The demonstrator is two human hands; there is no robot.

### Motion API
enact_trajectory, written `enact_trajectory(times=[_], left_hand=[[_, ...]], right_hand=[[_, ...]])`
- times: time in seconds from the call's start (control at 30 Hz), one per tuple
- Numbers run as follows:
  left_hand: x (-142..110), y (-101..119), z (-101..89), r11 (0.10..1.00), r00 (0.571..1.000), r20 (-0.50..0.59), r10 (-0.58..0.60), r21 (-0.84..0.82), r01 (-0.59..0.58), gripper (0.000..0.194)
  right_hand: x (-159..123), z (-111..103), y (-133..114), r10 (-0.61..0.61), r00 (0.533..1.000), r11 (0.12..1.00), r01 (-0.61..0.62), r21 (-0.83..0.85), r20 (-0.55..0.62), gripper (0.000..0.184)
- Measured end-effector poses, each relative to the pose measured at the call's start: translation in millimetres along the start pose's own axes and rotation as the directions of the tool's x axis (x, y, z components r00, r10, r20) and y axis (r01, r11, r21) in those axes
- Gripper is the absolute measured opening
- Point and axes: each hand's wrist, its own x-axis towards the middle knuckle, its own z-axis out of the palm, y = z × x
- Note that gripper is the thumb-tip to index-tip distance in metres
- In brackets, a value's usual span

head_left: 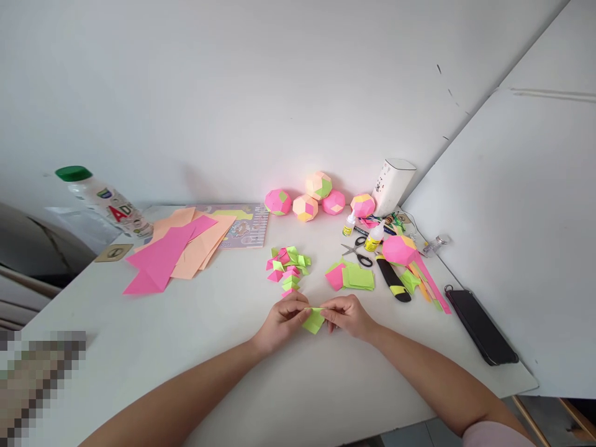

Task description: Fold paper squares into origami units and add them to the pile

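Observation:
A small green paper sheet [315, 321] hangs between my two hands at the near middle of the table, with a crease running down it. My left hand [285, 321] pinches its upper left corner. At the upper right corner, the thumb and fingers of my right hand [348, 315] pinch the same sheet. Just beyond my left hand lies a heap of folded pink and green paper pieces [288, 264]. Beyond my right hand rests a stack of green paper squares [358, 277], with pink squares [335, 277] beside it.
Right of the stack lie scissors [358, 251], glue bottles [374, 237], a utility knife [393, 279] and a black phone [482, 326]. Several paper balls [305, 207] sit by the wall. Large paper sheets [162, 257] and a plastic bottle [109, 202] are at left.

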Motion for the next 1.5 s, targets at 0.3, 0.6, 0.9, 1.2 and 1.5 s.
enact_trajectory(times=[0.3, 0.6, 0.9, 1.2, 1.5], left_hand=[[1.6, -5.2, 5.0, 0.999, 0.999, -0.040, -0.018, -0.049, 0.016, 0.015], [4.8, 11.5, 21.5, 0.958, 0.953, -0.100, -0.288, -0.030, 0.286, 0.020], [6.4, -2.3, 14.9, 0.987, 0.992, -0.011, -0.128, -0.100, 0.126, 0.018], [3.7, 4.0, 20.0, 0.991, 0.991, -0.065, -0.121, -0.058, 0.117, 0.010], [1.9, 6.3, 21.5, 0.997, 0.989, -0.121, -0.080, -0.026, 0.078, 0.009]], right_hand=[[2.5, -0.7, -1.0, 0.020, 1.000, 1.000, -0.020, -0.002, -0.001, 0.024], [4.2, -0.4, -3.5, 0.034, 0.999, 0.999, -0.034, 0.020, -0.009, 0.026], [2.0, -2.0, -3.0, 0.036, 0.999, 0.999, -0.036, 0.017, 0.016, 0.026], [1.7, -2.0, -1.3, 0.034, 0.999, 0.999, -0.034, 0.018, 0.018, 0.025], [2.8, -1.2, -5.9, 0.036, 0.999, 0.997, -0.037, 0.063, 0.019, 0.026]])
